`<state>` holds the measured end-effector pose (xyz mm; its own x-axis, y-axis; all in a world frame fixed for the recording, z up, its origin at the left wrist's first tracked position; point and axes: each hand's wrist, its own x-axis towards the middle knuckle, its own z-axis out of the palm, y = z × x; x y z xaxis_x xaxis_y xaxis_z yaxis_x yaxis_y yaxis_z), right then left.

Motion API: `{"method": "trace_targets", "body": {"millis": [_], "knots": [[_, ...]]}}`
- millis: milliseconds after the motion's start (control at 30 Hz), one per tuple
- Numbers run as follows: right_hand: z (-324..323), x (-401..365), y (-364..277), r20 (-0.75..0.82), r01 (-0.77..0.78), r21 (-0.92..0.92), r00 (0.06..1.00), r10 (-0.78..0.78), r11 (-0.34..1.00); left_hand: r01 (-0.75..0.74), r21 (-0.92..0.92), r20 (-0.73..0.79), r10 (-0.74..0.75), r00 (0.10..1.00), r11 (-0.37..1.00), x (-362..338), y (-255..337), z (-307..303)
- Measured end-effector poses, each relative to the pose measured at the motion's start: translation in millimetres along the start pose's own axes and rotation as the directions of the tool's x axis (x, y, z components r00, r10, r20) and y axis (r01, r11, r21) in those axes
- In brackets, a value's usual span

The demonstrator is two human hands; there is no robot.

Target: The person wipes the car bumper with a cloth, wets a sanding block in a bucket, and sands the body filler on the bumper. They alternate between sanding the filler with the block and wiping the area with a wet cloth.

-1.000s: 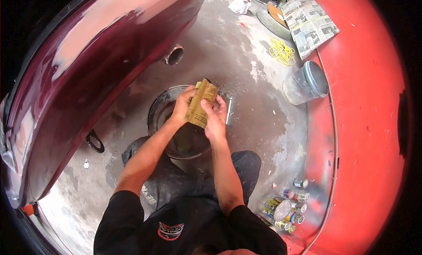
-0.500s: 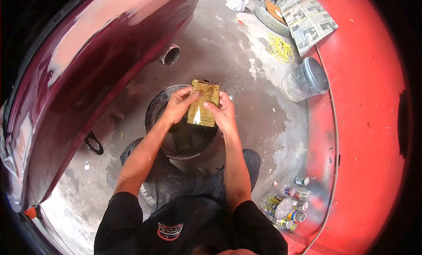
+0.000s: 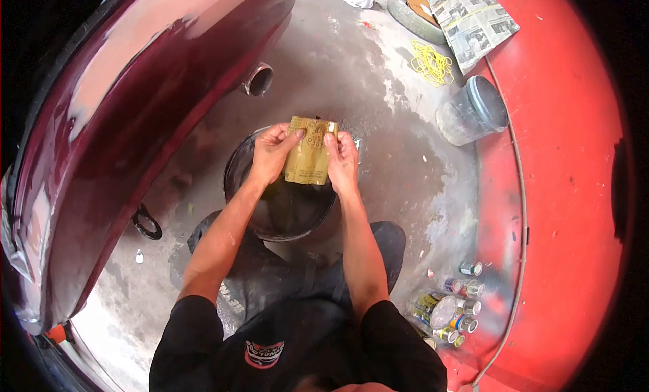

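Note:
A wet-looking, yellow-brown sheet of sandpaper (image 3: 309, 155), its printed back facing me, is stretched between my two hands. My left hand (image 3: 272, 153) pinches its left edge with the thumb on top. On the opposite edge, my right hand (image 3: 343, 160) grips near the upper corner, thumb also on the printed side. Below the sheet stands a round black bucket (image 3: 232, 163) with dark liquid inside, between my knees. Both hands are over the bucket, and the fingers behind the sheet are partly hidden.
A maroon car panel (image 3: 162, 88) with pinkish filler patches curves along the left, near an exhaust pipe (image 3: 258, 80). At right are a grey bucket (image 3: 466, 113), yellow cord (image 3: 431, 63), a hose (image 3: 519, 189) and several small cans (image 3: 470, 306) by a red wall (image 3: 568, 155).
The sandpaper has risen slightly and lies flatter and straighter between my hands. My right thumb has moved from the sheet's middle up to its right edge.

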<state>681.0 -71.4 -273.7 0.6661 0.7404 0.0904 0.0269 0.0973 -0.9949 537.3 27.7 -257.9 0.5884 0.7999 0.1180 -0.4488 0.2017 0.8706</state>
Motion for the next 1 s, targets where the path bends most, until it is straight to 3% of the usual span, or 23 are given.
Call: {"method": "trace_targets", "body": {"millis": [167,267,333,367,400,433,467,567,600,633,667,733,800,900,1000], "knots": [[10.0,7.5,8.8,0.056,0.092,-0.145,0.995,-0.085,0.985,-0.027,0.094,-0.133,0.039,0.990,0.995,-1.1,9.1,3.8],[24.7,1.3,5.0,0.063,-0.272,0.272,0.962,0.265,0.923,-0.044,0.240,-0.261,0.108,0.959,0.970,9.4,11.7,-7.7],[34.3,0.7,55.9,0.049,-0.266,-0.070,0.962,0.270,0.961,-0.114,0.371,-0.288,0.231,0.929,0.921,18.8,10.1,-21.5],[42.4,-0.3,86.6,0.111,0.071,-0.644,0.994,0.001,0.762,-0.110,0.429,-0.304,0.258,0.917,0.897,19.5,10.2,-27.5],[51.2,-9.7,76.7,0.268,0.037,-0.757,0.928,0.258,0.653,-0.107,0.485,-0.316,0.287,0.904,0.868,20.5,10.6,-32.9],[66.0,-17.1,92.1,0.291,0.024,-0.873,0.828,0.479,0.487,-0.104,0.539,-0.323,0.319,0.891,0.836,21.7,10.2,-36.2],[67.7,-28.3,105.2,0.454,0.233,-0.869,0.724,0.519,0.436,-0.079,0.569,-0.338,0.320,0.885,0.819,21.6,9.0,-38.1],[72.3,-57.7,213.0,0.461,0.228,-0.868,0.701,0.544,0.442,-0.006,0.655,-0.378,0.335,0.863,0.756,20.9,5.3,-45.0],[66.9,-61.7,286.5,0.390,0.133,-0.893,0.706,0.592,0.429,0.009,0.682,-0.387,0.350,0.853,0.731,20.3,6.1,-44.5],[66.0,-59.1,335.7,0.321,0.043,-0.909,0.705,0.632,0.414,0.040,0.672,-0.411,0.327,0.851,0.740,23.8,-2.5,-51.2],[73.2,-62.1,300.0,0.295,0.045,-0.920,0.734,0.612,0.389,-0.015,0.655,-0.370,0.337,0.866,0.756,21.5,-2.5,-52.6],[83.5,-70.3,250.6,0.253,0.055,-0.941,0.772,0.583,0.335,0.025,0.601,-0.370,0.251,0.894,0.799,22.3,-11.0,-57.9],[83.1,-65.7,239.9,0.221,0.078,-0.961,0.791,0.571,0.265,0.091,0.279,-0.411,0.033,0.911,0.956,20.8,-4.8,-48.7],[80.0,-53.9,202.8,0.251,0.024,-0.937,0.743,0.621,0.350,0.133,0.011,-0.392,-0.118,0.913,0.991,25.9,-5.4,-60.7],[81.4,-36.9,123.2,0.393,0.015,-0.875,0.605,0.693,0.484,0.140,-0.157,-0.383,-0.191,0.904,0.978,27.4,1.7,-65.6]]}}
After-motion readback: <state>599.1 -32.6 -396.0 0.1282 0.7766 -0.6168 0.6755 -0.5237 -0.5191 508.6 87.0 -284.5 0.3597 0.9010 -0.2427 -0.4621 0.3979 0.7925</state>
